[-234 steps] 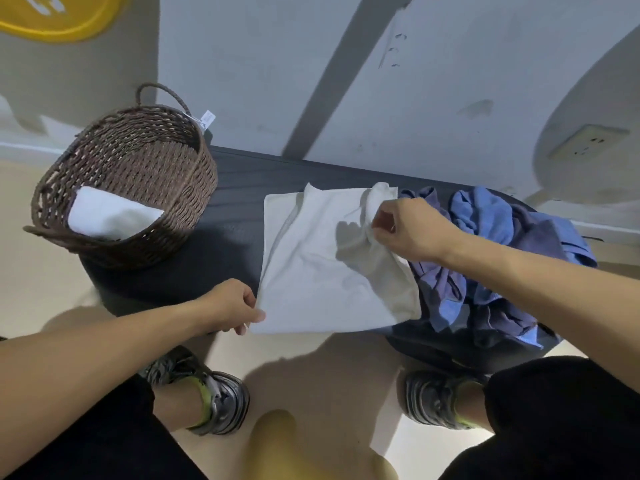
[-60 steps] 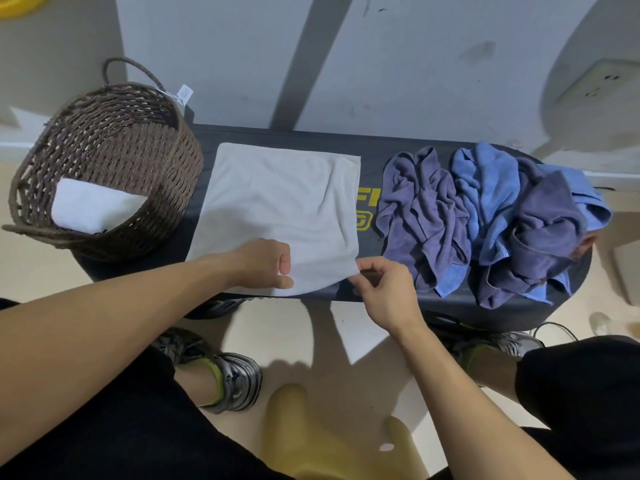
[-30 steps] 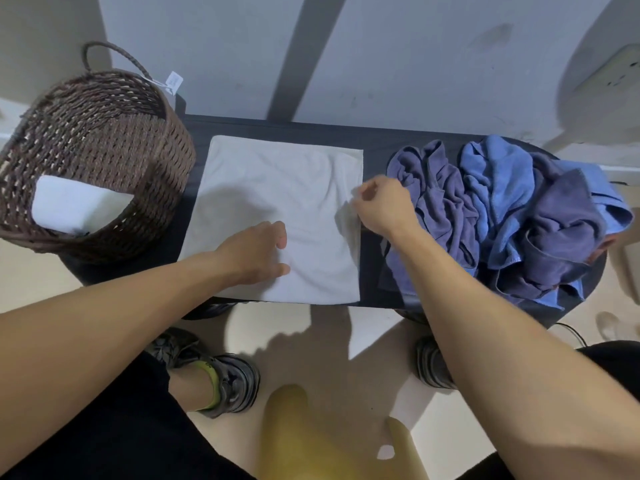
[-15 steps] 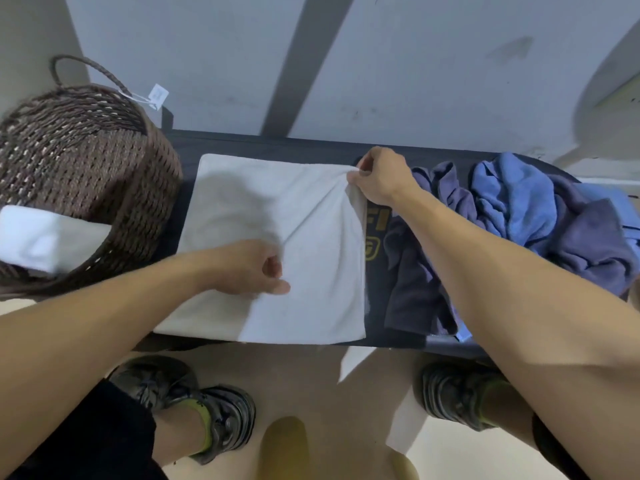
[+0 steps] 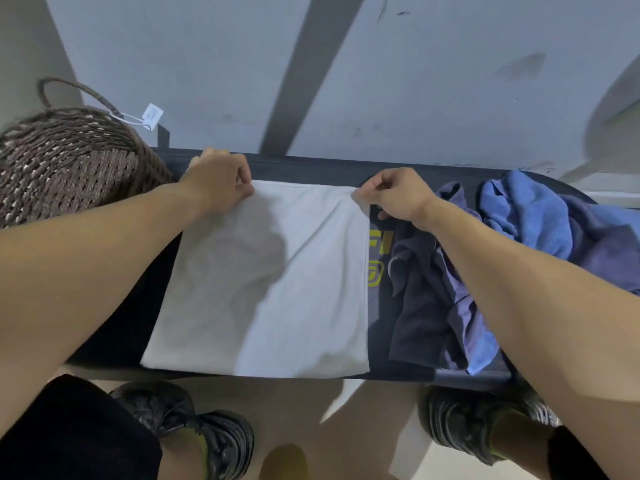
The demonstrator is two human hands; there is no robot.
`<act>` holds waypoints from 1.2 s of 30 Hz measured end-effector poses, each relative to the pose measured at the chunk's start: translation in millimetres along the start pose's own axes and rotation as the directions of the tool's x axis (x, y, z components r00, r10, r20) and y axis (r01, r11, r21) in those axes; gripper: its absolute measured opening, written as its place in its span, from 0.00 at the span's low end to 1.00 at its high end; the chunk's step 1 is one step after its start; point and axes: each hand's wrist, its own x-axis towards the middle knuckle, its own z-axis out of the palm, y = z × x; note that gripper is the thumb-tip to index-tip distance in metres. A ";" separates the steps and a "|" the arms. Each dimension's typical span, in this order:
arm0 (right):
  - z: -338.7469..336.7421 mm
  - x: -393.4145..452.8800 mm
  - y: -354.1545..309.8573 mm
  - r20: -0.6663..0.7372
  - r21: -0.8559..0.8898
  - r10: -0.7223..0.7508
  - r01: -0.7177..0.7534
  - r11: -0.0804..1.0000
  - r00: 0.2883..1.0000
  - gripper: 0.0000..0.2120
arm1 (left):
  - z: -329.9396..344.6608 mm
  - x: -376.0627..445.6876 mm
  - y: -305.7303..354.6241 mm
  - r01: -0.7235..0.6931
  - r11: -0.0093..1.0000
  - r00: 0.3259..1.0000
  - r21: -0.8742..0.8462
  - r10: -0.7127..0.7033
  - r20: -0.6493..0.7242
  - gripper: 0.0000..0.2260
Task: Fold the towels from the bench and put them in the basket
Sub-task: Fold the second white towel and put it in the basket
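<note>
Towel (image 5: 277, 282), white, lay flat on the surface (image 5: 311, 166); left hand (image 5: 218, 180) and right hand (image 5: 398, 195) each pinched a far corner.

white towel (image 5: 277, 282) flat on bench (image 5: 304, 168), basket (image 5: 69, 168) left

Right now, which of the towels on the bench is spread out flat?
The white towel, between the basket and the pile. Both hands pinch its far corners: left hand, right hand. The purple towels and blue towels lie crumpled.
</note>
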 end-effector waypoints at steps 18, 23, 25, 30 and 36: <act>25.0 -11.4 -29.3 -0.114 -0.430 -0.053 -0.001 0.903 0.992 0.11 | -11.2 9.6 -35.8 0.089 0.996 0.993 -0.005 -0.089 0.077 0.12; 22.0 -14.3 -44.4 -0.014 -0.511 -0.041 0.028 0.859 0.999 0.13 | -25.5 9.8 -28.5 0.056 0.986 0.965 0.155 -0.093 0.246 0.17; 14.6 -14.2 -45.1 0.045 -0.478 0.004 0.018 0.878 0.999 0.13 | -33.5 10.6 -21.8 0.051 0.974 0.950 0.219 -0.114 0.289 0.17; -2.5 -15.7 -26.9 0.129 0.149 0.136 -0.155 0.977 0.982 0.10 | -45.5 13.6 -17.1 0.121 0.991 0.933 0.060 -0.134 0.334 0.13; -15.5 -10.5 -2.1 -0.076 0.371 0.356 -0.305 0.877 0.932 0.09 | -33.4 18.9 -13.4 0.447 0.747 0.890 -0.492 -0.315 0.330 0.11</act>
